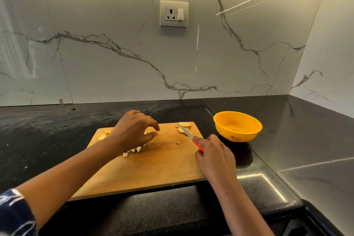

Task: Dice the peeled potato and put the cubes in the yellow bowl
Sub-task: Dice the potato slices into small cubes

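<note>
A wooden cutting board (153, 168) lies on the black counter. Several potato cubes (134, 150) sit on its left part, partly hidden under my left hand (132, 130), which hovers over them with loosely curled fingers and holds nothing that I can see. One stray cube (178, 142) lies mid-board. A few round potato slices (184, 125) rest at the board's far right corner. My right hand (214, 156) grips a red-handled knife (188, 135), its blade pointing at the slices. The yellow bowl (237, 127) stands right of the board and looks empty.
The black stone counter (57, 130) runs left and right to a marble backsplash with a wall socket (174, 13). The counter's front edge falls just below the board. A polished counter section (306, 140) extends along the right wall.
</note>
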### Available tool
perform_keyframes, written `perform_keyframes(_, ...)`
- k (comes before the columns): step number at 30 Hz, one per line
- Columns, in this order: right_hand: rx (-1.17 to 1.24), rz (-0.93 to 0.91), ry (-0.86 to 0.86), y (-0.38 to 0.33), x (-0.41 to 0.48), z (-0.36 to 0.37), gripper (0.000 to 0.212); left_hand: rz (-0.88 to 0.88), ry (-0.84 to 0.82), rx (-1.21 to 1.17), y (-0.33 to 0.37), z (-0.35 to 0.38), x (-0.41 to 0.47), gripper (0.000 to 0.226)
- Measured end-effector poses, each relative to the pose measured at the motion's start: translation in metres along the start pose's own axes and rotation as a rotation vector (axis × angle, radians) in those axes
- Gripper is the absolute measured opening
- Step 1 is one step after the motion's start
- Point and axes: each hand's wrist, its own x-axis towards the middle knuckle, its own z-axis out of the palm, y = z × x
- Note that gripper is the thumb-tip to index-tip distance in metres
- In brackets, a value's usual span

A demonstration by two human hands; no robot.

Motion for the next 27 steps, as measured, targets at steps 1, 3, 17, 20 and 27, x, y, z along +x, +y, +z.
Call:
perform_keyframes(1,0.000,0.009,0.003,0.000,0.000,0.000,0.048,0.028,-0.036,-0.006,0.009,0.002,0.005,0.031)
perform_keyframes(3,0.006,0.024,0.006,0.000,0.000,0.000,0.048,0.059,-0.104,-0.013,0.027,0.009,0.019,0.040)
perform_keyframes(17,0.012,0.024,-0.006,0.001,0.000,-0.002,0.049,-0.094,-0.199,-0.256,0.034,-0.007,0.026,0.011)
perform_keyframes(20,0.011,0.019,-0.004,0.000,0.000,-0.002,0.048,-0.142,-0.089,-0.286,0.005,-0.034,0.009,0.010)
perform_keyframes(27,0.007,-0.003,0.002,-0.005,0.001,0.002,0.047,-0.280,-0.164,-0.470,-0.043,-0.041,-0.035,0.024)
